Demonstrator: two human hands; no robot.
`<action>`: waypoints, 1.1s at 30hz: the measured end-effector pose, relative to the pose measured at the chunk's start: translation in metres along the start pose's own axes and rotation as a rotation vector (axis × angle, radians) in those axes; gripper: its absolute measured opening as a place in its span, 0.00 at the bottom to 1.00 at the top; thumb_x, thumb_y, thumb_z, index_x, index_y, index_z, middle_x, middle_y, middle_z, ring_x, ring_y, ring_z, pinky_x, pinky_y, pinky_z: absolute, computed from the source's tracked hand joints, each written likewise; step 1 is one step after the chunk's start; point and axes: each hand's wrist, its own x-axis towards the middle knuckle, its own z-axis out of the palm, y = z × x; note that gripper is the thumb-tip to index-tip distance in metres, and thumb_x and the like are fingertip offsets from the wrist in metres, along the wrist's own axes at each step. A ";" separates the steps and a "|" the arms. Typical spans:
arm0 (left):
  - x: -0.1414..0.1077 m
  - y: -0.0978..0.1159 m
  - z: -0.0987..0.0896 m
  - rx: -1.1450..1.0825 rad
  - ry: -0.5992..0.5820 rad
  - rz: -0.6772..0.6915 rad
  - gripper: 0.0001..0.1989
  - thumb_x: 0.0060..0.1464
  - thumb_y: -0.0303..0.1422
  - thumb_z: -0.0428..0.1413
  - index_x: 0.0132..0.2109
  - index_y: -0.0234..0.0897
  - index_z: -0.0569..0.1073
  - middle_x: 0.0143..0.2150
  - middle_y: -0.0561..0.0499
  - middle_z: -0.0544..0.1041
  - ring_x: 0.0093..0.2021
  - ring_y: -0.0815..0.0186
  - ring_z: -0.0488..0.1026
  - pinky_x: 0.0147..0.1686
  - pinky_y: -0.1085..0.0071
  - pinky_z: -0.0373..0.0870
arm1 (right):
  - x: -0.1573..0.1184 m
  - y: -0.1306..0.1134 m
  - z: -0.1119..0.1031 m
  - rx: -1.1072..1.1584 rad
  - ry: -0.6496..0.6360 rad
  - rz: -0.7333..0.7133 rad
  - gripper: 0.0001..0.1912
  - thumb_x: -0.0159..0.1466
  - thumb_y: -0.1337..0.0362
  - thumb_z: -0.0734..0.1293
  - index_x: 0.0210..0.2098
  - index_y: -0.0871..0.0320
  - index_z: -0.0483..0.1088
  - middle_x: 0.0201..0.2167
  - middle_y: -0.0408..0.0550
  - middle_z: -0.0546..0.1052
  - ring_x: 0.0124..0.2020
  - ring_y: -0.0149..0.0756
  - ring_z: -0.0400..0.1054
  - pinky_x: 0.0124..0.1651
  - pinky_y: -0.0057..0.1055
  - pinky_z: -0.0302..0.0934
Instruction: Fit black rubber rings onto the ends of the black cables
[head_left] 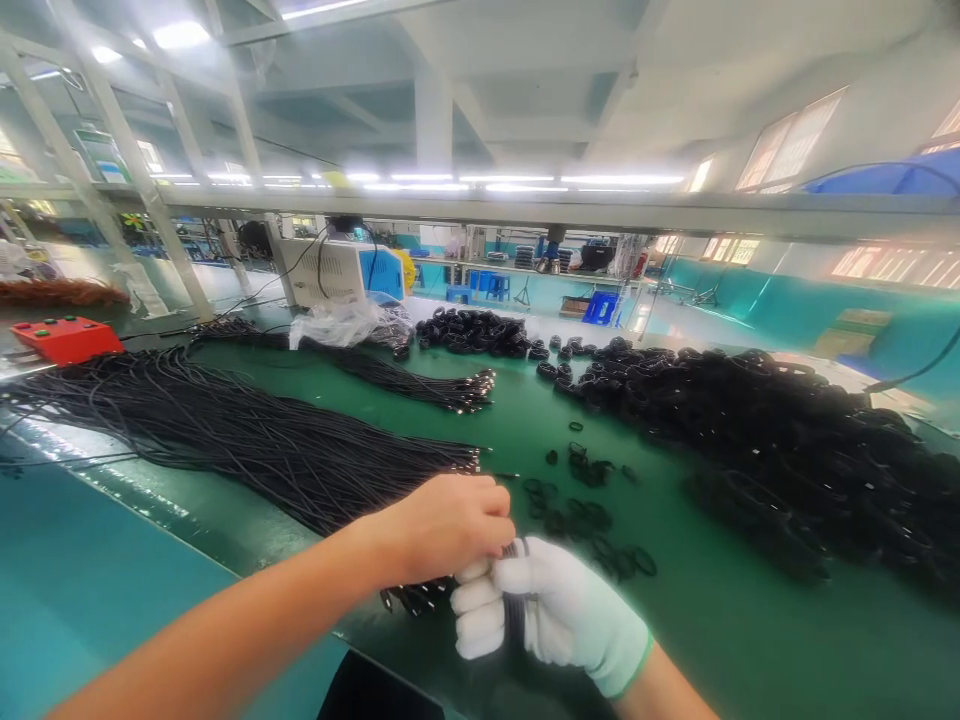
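My right hand (pixel 559 605), in a white knit glove with a green cuff, is closed around a bundle of black cable (pixel 514 618) whose strands run side by side. Bare, my left hand (pixel 457 520) bends its fingers in a pinch at the top of that bundle, touching the gloved fingers. What sits in the pinch is hidden. Beside and behind my left hand lies a long bunch of black cables (pixel 247 430), metal tips toward the middle. Small black rings (pixel 589 515) are scattered just beyond my right hand.
A large heap of coiled black cables (pixel 750 430) covers the right of the green tabletop (pixel 720 620). Further back lie a second cable bunch (pixel 405 378), more coils (pixel 472 330) and clear plastic (pixel 345 322). A red button box (pixel 66 340) stands left. A metal rail (pixel 525 210) crosses above.
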 end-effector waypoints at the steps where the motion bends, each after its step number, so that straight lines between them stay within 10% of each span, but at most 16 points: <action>1: 0.001 -0.002 -0.001 -0.092 -0.058 -0.037 0.10 0.54 0.28 0.54 0.25 0.35 0.71 0.29 0.54 0.70 0.29 0.71 0.65 0.26 0.76 0.59 | -0.001 0.002 -0.001 0.051 -0.004 0.020 0.20 0.55 0.59 0.69 0.41 0.70 0.68 0.32 0.56 0.74 0.34 0.42 0.71 0.43 0.47 0.61; 5: -0.002 -0.009 0.006 -0.694 -0.150 -0.292 0.05 0.51 0.32 0.57 0.30 0.37 0.72 0.26 0.56 0.70 0.26 0.73 0.67 0.26 0.79 0.61 | -0.004 0.007 -0.002 0.174 -0.041 0.031 0.20 0.54 0.60 0.70 0.38 0.71 0.68 0.28 0.55 0.75 0.32 0.45 0.73 0.39 0.47 0.64; 9: -0.013 0.003 0.026 -1.103 0.014 -0.597 0.06 0.52 0.33 0.54 0.37 0.35 0.71 0.25 0.57 0.68 0.23 0.73 0.63 0.22 0.78 0.59 | -0.002 0.009 0.001 0.195 -0.020 0.014 0.20 0.52 0.61 0.72 0.39 0.68 0.66 0.29 0.52 0.75 0.34 0.43 0.73 0.42 0.49 0.64; 14: -0.022 0.029 0.044 -1.081 0.317 -0.685 0.07 0.56 0.30 0.49 0.35 0.35 0.71 0.31 0.54 0.71 0.33 0.70 0.66 0.32 0.76 0.62 | 0.000 0.004 0.004 0.022 0.001 -0.091 0.19 0.53 0.58 0.70 0.37 0.69 0.70 0.25 0.57 0.77 0.42 0.53 0.71 0.40 0.47 0.65; 20: -0.027 0.039 0.058 -1.270 0.369 -0.651 0.06 0.53 0.29 0.52 0.40 0.36 0.67 0.33 0.54 0.69 0.31 0.72 0.64 0.31 0.76 0.62 | -0.006 -0.009 0.016 -0.219 -0.088 -0.076 0.17 0.56 0.58 0.66 0.33 0.70 0.72 0.22 0.59 0.77 0.35 0.48 0.73 0.41 0.44 0.64; 33: -0.033 0.071 0.059 -0.847 0.645 -0.498 0.06 0.53 0.24 0.50 0.38 0.37 0.68 0.35 0.51 0.69 0.34 0.69 0.68 0.33 0.74 0.66 | -0.022 -0.030 0.051 -0.485 -0.133 0.062 0.20 0.51 0.52 0.68 0.28 0.67 0.75 0.25 0.54 0.76 0.31 0.42 0.71 0.42 0.39 0.63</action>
